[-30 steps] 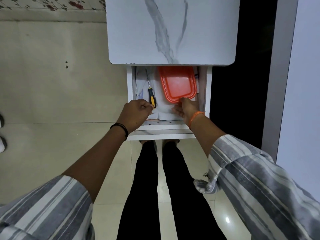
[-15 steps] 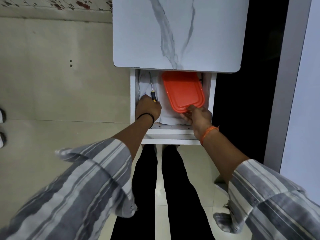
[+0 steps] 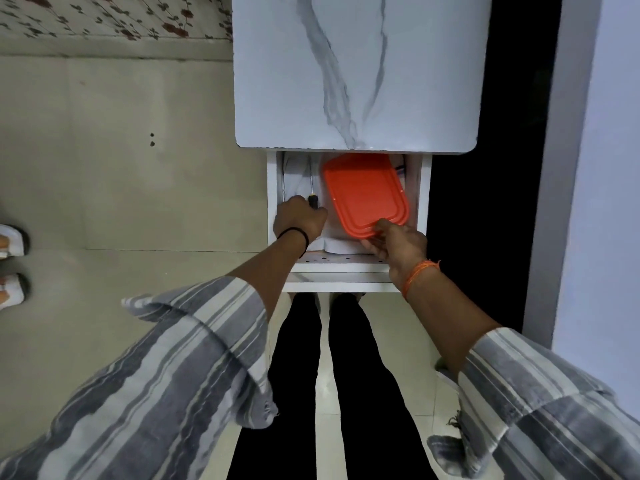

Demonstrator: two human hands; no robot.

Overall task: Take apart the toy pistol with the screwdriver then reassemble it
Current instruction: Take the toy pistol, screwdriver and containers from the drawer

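A person is standing in front of a white drawer (image 3: 348, 268) that is sticking out from under a marble-look table top (image 3: 356, 71). The screwdriver (image 3: 312, 188) is lying inside the drawer on its left side, just beside an orange box (image 3: 365, 194). Its long, thin metal rod is pointing away from the person, toward the back of the drawer, and its dark handle end is pointing back at the person. The left hand (image 3: 299, 220) is curling its fingers tight around the handle, so only the tip of the handle and the shiny rod are showing. The right hand (image 3: 398, 239) is pinching the near edge of the orange box, with the thumb on top of the lid and the fingers under the rim. The box is smooth plastic, flat on top, with round corners and a raised border. It is sitting a little crooked on something white and soft-looking. The table top is smooth and white with grey wavy lines and round corners. The person is wearing striped grey and white sleeves (image 3: 180, 368) and black trousers (image 3: 332, 393). The toy pistol is not showing anywhere.
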